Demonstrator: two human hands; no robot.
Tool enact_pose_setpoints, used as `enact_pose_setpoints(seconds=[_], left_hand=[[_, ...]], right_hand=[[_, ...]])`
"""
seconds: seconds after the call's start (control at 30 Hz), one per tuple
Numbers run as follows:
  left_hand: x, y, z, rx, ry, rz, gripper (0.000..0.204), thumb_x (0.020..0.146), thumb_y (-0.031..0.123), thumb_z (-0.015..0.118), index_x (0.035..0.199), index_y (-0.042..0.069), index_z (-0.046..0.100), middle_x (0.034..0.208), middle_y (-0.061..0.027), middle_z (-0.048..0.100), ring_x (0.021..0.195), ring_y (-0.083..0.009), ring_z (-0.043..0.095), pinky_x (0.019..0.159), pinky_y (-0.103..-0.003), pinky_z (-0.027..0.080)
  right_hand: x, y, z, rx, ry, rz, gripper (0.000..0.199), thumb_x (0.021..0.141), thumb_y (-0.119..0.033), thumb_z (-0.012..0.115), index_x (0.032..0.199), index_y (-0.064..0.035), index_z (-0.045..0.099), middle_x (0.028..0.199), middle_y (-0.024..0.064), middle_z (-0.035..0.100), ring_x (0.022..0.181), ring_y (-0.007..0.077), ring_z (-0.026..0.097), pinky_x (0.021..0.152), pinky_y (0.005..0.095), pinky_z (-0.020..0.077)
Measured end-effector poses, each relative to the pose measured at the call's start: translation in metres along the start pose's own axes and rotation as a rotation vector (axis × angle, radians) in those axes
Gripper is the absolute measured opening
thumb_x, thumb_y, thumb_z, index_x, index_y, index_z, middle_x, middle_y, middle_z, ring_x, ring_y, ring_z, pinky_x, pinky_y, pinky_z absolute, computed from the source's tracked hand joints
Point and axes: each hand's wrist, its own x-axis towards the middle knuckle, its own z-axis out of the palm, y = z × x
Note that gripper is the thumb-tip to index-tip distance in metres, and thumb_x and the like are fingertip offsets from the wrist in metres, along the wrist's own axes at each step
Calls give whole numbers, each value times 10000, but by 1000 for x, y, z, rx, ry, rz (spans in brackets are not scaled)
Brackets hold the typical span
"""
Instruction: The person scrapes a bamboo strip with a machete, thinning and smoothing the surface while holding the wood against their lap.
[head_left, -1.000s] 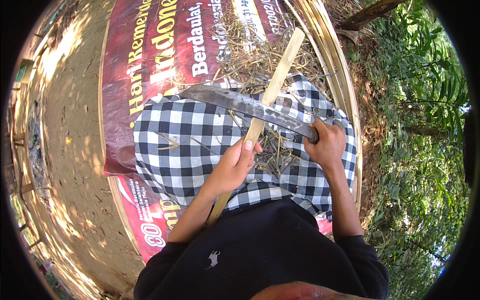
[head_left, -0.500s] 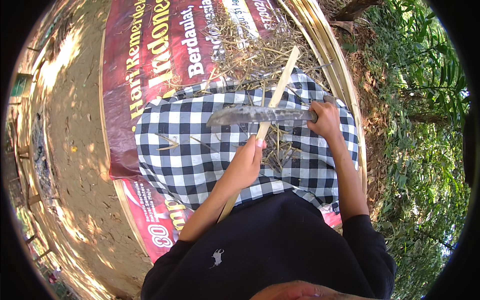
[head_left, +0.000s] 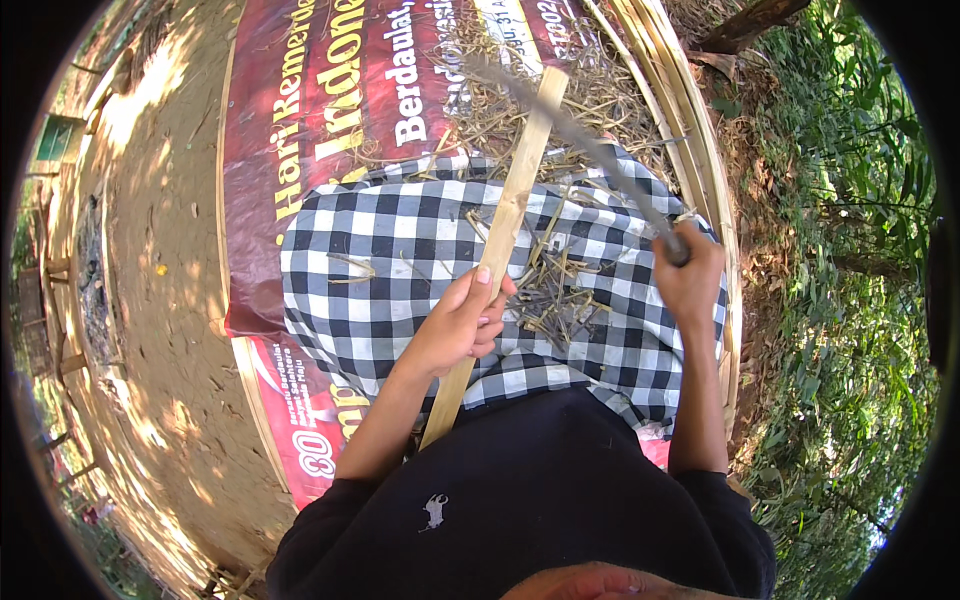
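A long flat strip of pale split bamboo [head_left: 518,185] slants from my waist up and away over my lap. My left hand [head_left: 463,318] is closed round it at about mid-length, thumb along its upper face. In my right hand [head_left: 690,275] is the handle of a machete [head_left: 622,172], its dark blade pointing away and to the left. The blade's far part is blurred and passes across the picture near the strip's far end; whether they touch I cannot tell. A black-and-white checked cloth [head_left: 370,235] covers my lap, with thin shavings [head_left: 555,300] scattered on it.
A red printed banner [head_left: 265,110] lies under me, with a heap of shavings [head_left: 500,120] on it beyond my knees. Long bamboo strips [head_left: 690,120] run along the right side. Bare earth [head_left: 170,290] is on the left, green plants [head_left: 850,330] on the right.
The machete has lifted off the bamboo strip and swung from lying crosswise to pointing away. My left hand has moved left and nearer with the strip, whose broad face now shows.
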Motion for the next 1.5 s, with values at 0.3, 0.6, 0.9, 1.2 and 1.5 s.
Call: enact_pose_setpoints(seconds=[0.3, 0.6, 0.9, 1.2, 1.5], left_hand=[[-4, 3, 17, 125, -88, 38, 446, 1087, 492, 319, 1102, 74, 475, 711, 52, 302, 514, -20, 238, 437, -198, 233], [-12, -18, -11, 38, 156, 24, 419, 1090, 472, 337, 1092, 77, 476, 703, 56, 310, 499, -16, 238, 418, -194, 231], [-19, -11, -42, 119, 251, 225, 414, 1091, 451, 354, 1106, 61, 491, 694, 53, 313, 482, -10, 244, 396, -185, 244], [-23, 10, -17, 290, 226, 292, 410, 1103, 426, 327, 1128, 54, 496, 708, 53, 309, 510, -12, 258, 428, -185, 262], [-41, 4, -23, 284, 287, 290, 411, 1097, 436, 349, 1132, 52, 494, 725, 45, 331, 515, -14, 283, 428, -189, 269]], right_hand=[[-30, 3, 35, -128, -191, -228, 206, 618, -151, 736, 782, -86, 629, 683, 112, 647, 645, 337, 619, 667, 438, 486], [38, 70, -2, -452, -29, 483, 249, 845, -279, 657, 950, -71, 744, 835, 225, 714, 818, 401, 707, 754, 516, 553], [27, 80, -2, -168, -73, 443, 368, 874, -387, 700, 939, -28, 745, 853, 227, 717, 820, 422, 690, 748, 481, 537], [103, 81, 80, -349, -377, 88, 248, 823, -225, 666, 880, 10, 725, 940, 242, 723, 896, 410, 708, 818, 504, 561], [106, 92, 76, -328, -265, 52, 197, 740, -111, 612, 853, 10, 717, 940, 256, 717, 881, 435, 703, 800, 514, 563]])
